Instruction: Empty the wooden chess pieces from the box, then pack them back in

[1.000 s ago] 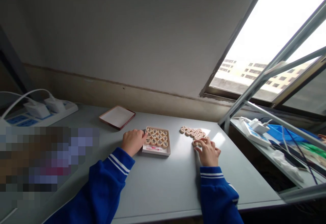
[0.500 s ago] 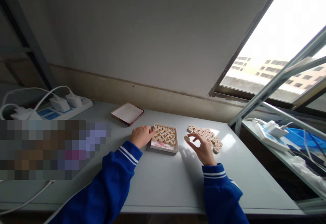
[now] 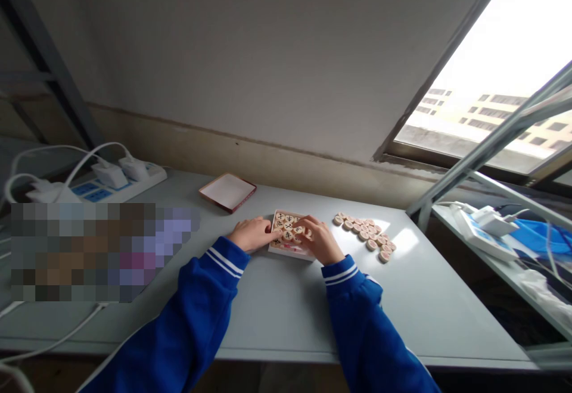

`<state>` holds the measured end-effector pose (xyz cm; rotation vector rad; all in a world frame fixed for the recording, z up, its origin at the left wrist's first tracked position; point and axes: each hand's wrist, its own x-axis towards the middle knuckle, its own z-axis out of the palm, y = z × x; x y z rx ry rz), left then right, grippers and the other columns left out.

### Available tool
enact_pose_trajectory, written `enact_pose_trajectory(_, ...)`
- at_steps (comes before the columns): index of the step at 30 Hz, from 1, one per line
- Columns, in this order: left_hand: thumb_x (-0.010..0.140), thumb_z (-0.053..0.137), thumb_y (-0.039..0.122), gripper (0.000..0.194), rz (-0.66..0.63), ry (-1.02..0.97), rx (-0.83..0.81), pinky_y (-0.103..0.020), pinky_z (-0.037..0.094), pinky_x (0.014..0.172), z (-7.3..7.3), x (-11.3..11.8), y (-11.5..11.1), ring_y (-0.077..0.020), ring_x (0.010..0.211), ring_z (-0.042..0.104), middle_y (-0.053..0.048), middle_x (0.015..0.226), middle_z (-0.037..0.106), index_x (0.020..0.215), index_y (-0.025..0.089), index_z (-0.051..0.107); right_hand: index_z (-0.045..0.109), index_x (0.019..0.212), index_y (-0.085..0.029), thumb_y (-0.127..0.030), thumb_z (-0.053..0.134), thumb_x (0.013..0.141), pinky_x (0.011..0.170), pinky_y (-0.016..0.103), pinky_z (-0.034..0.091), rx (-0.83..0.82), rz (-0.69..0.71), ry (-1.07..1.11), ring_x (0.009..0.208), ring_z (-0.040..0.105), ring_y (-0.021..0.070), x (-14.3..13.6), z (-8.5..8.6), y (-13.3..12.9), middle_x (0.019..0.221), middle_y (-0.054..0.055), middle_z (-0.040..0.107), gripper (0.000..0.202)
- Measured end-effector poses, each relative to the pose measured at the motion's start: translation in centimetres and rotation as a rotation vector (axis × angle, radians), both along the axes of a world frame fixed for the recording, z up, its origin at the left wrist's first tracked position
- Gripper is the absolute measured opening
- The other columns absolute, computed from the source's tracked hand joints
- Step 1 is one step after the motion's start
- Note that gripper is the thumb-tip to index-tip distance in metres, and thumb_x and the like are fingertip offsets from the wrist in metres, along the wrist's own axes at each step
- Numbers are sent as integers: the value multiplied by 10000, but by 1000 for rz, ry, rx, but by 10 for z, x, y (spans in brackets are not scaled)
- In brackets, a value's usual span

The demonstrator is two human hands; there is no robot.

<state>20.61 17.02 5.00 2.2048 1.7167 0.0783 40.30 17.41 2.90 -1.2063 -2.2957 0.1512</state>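
Note:
A shallow white-walled box [image 3: 291, 252] stands on the desk, with rows of round wooden Chinese chess pieces [image 3: 288, 226] marked in black. At its left wall is my left hand [image 3: 252, 234], fingers curled at the side and thumb reaching over the rim onto the pieces. My right hand [image 3: 322, 240] comes over the right side of the box, fingertips down among the pieces. Its thumb and fingers are bent around a chess piece, which they largely hide. Reddish-marked chess pieces [image 3: 364, 230] lie in a loose group on the desk, right of the box.
Behind and to the left lies the open box lid [image 3: 227, 192], white inside. A power strip [image 3: 114, 187] with plugs and white cables sits at the back left. Blurred-out items [image 3: 102, 250] cover the left of the desk. A metal frame [image 3: 460, 170] rises at the right.
My right hand has moved left from beside the loose pieces, carrying a chess piece into the box. My left thumb now reaches further over the pieces. The camera view has shifted slightly.

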Motion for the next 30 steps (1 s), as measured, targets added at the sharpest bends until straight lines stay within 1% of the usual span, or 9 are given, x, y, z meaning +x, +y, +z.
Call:
enact_pose_trajectory(4, 738, 293, 654, 573, 26, 45, 59, -390, 439, 768, -4, 7, -2, -284, 887, 593, -108, 1015, 598, 884, 201, 612, 602, 977, -229, -244, 502, 796, 762, 359, 355, 166, -428, -158, 923, 509, 223, 50, -6, 13, 1002, 55, 597, 207)
enact_pose_trajectory(7, 730, 295, 668, 591, 15, 40, 67, -402, 441, 762, -7, 10, -3, -291, 874, 596, -114, 1009, 594, 889, 195, 612, 589, 1029, -230, -250, 515, 779, 761, 375, 314, 147, -600, -265, 951, 481, 239, 76, -14, 19, 1079, 53, 585, 262)
enact_pose_trajectory(12, 707, 351, 667, 585, 2, 51, 72, -414, 441, 756, -7, 9, -3, -302, 888, 587, -125, 1018, 584, 931, 186, 599, 603, 972, -225, -228, 502, 779, 790, 379, 265, 114, -622, -332, 952, 474, 227, 82, -18, 18, 1066, 40, 602, 218)
enact_pose_trajectory(18, 711, 363, 649, 531, -1, 21, 55, -395, 441, 746, -5, 6, -2, -282, 877, 587, -99, 1001, 589, 900, 209, 593, 602, 825, -208, -247, 482, 776, 769, 374, 288, 38, -628, -255, 932, 488, 230, 76, -13, 16, 973, 46, 627, 135)
enact_pose_trajectory(22, 718, 363, 640, 511, -3, 1, 59, -376, 441, 742, -7, 5, -1, -264, 874, 584, -88, 993, 592, 877, 212, 592, 597, 861, -202, -247, 508, 740, 744, 387, 324, -7, -691, -130, 922, 508, 244, 75, -16, 17, 962, 66, 628, 157)
enact_pose_trajectory(24, 712, 371, 643, 507, 7, -4, 67, -361, 440, 739, -8, 4, -1, -255, 868, 585, -81, 990, 595, 872, 217, 594, 592, 890, -202, -283, 538, 723, 727, 380, 355, -27, -645, -4, 824, 534, 217, 72, -15, 16, 911, 55, 639, 194)
enact_pose_trajectory(25, 709, 377, 644, 503, 15, -5, 68, -351, 439, 737, -8, 4, 0, -249, 863, 586, -77, 987, 598, 871, 220, 596, 590, 895, -201, -316, 548, 720, 715, 371, 373, -29, -586, 71, 768, 536, 199, 69, -13, 14, 878, 48, 643, 212)
enact_pose_trajectory(28, 703, 388, 643, 491, 20, -8, 67, -320, 436, 728, -8, 3, 0, -232, 856, 589, -64, 986, 608, 867, 233, 601, 580, 909, -196, -400, 556, 727, 681, 330, 424, -39, -296, 274, 703, 528, 163, 51, -6, 4, 856, 44, 642, 274)
enact_pose_trajectory(30, 716, 373, 636, 488, 19, -10, 69, -309, 435, 729, -8, 3, 0, -227, 860, 591, -62, 990, 613, 868, 234, 603, 578, 911, -200, -389, 570, 730, 686, 312, 442, -80, -97, 317, 732, 536, 157, 34, -3, -6, 886, 44, 640, 263)
